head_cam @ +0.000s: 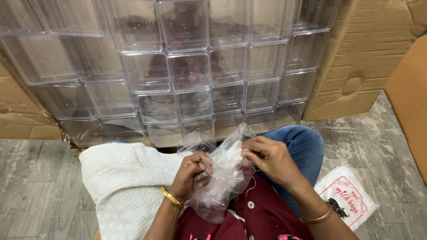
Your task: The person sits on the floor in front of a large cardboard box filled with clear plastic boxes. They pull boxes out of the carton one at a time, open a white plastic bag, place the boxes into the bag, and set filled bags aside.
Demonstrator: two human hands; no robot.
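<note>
A clear plastic bag (224, 175) sits crumpled between both hands above my lap. My left hand (190, 174) pinches its left side, fingers closed on the film. My right hand (270, 159) grips the bag's upper right edge near the mouth. Something dark reddish shows through the bottom of the bag; I cannot tell what it is. Behind the bag a small clear plastic box (195, 141) rests near my left hand. A gold bangle is on each wrist.
A stack of clear plastic boxes (191, 71) rises in front of me, flanked by cardboard cartons (364, 58). A white quilted cloth (124, 182) covers my left knee. A flat packet of plastic bags (346, 201) lies on the wooden floor at right.
</note>
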